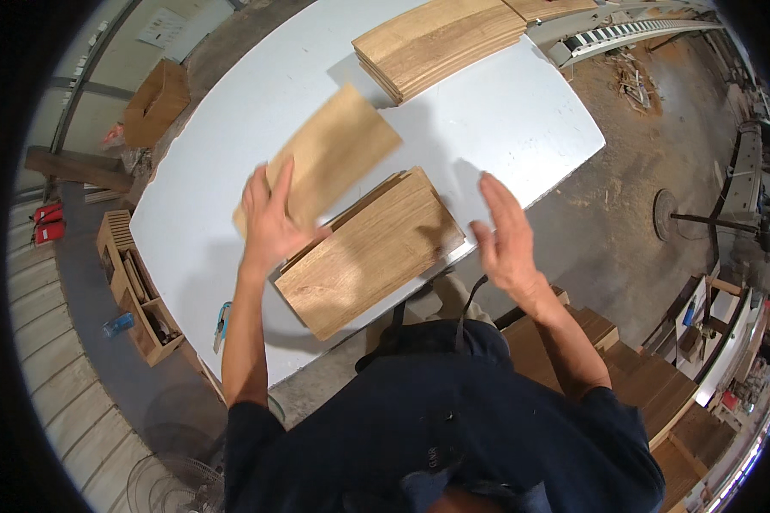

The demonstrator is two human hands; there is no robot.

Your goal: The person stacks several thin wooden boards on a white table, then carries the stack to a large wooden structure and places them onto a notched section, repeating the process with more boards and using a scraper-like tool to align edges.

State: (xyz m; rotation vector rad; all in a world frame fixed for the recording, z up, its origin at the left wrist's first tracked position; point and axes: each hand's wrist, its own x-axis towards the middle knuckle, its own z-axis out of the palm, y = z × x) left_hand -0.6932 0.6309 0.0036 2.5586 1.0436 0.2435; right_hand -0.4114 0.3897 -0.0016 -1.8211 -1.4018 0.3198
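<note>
A light wooden board (338, 145), smeared by motion, lies at a slant over the white table, left of and beyond a short stack of wooden boards (368, 256). My left hand (269, 218) is over the near left end of that blurred board, fingers apart and thumb stretched toward the stack; no grip around the board shows. To the right of the stack, my right hand (509, 239) hovers with fingers extended and thumb apart, holding nothing. The stack sits near the table's front edge, its top board showing brown grain, with edges of lower boards peeking out behind.
A taller board stack (441, 47) stands at the far side of the white table (222, 128). A blue-handled cutter (222, 325) lies at its left edge. Brown boards (573, 342) are piled at my right, with a wooden crate (133, 291) on the left floor.
</note>
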